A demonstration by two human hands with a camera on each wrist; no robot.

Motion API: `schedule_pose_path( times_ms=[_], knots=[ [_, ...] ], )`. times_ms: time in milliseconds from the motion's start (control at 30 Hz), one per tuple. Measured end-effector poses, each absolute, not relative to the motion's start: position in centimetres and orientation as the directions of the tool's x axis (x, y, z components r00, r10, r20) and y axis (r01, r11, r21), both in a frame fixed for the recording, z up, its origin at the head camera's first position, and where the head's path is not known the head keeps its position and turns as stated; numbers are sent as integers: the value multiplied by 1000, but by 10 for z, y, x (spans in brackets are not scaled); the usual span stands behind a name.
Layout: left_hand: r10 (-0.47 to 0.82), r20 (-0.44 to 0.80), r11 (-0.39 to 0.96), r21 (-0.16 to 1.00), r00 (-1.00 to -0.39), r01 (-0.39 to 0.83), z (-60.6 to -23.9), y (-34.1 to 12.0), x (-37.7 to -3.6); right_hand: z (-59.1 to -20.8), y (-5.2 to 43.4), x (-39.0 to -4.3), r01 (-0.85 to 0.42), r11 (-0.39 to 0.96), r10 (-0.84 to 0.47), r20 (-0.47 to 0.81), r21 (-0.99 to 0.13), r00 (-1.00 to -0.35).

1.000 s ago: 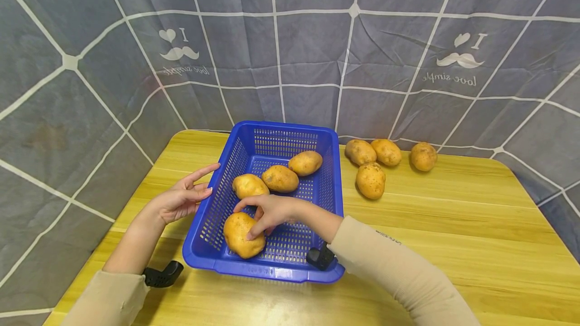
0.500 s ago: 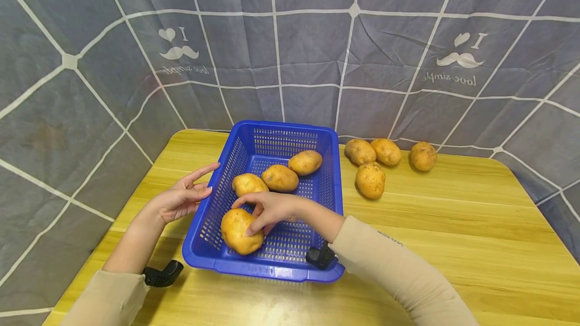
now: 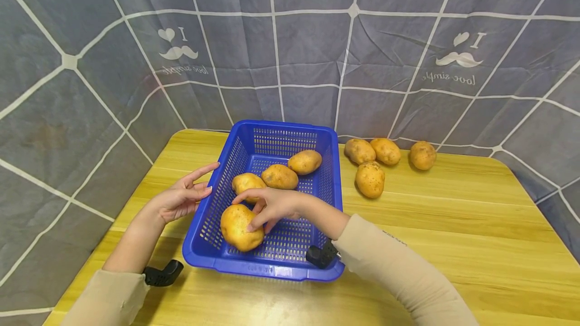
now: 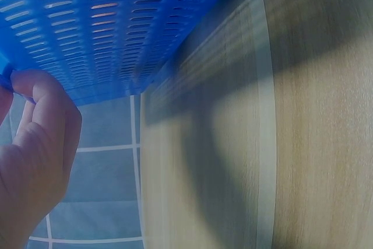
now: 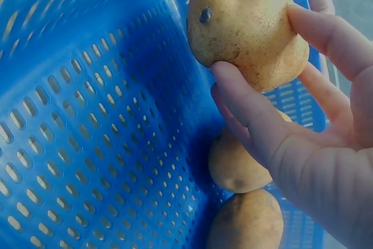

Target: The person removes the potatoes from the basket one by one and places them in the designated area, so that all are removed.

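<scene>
Blue basket (image 3: 276, 269), three potatoes (image 3: 279, 177) inside
Right hand (image 3: 276, 208) grips another potato (image 3: 240, 230) over its floor; left hand (image 3: 181, 201) pinches the rim.

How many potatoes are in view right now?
8: one potato in the right hand, three potatoes inside the blue basket, four potatoes on the table to the basket's right. The right hand could hide another.

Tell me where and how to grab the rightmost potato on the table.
Grip the rightmost potato by its left and right flanks at the widest part, probably best from above and the near side: it looks nearly round, the grey cloth rises close behind it, and a gap separates it from the nearest potato on its left.
</scene>
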State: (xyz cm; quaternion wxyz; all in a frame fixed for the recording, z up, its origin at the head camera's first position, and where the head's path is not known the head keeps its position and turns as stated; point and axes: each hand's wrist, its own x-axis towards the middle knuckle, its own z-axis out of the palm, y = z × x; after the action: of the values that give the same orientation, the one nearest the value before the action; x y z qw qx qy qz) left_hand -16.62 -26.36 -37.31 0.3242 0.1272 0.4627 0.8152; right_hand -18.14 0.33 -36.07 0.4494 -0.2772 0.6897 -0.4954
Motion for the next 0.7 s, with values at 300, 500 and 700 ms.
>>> schedule_pose_path(
  times_ms=[300, 500, 700],
  knots=[
    [650, -85, -363, 839, -755, -406, -376, -265, -166, -358, 6, -182, 73, 347, -827, -342, -935, -447],
    [657, -80, -369, 833, -750, -411, -376, -265, -166, -354, 7, -181, 87, 336, -828, -338, -938, -448],
    [655, -84, -374, 828, -751, -419, -375, -264, -167, -350, 10, -180, 93, 319, -829, -325, -943, -455]
  ],
)
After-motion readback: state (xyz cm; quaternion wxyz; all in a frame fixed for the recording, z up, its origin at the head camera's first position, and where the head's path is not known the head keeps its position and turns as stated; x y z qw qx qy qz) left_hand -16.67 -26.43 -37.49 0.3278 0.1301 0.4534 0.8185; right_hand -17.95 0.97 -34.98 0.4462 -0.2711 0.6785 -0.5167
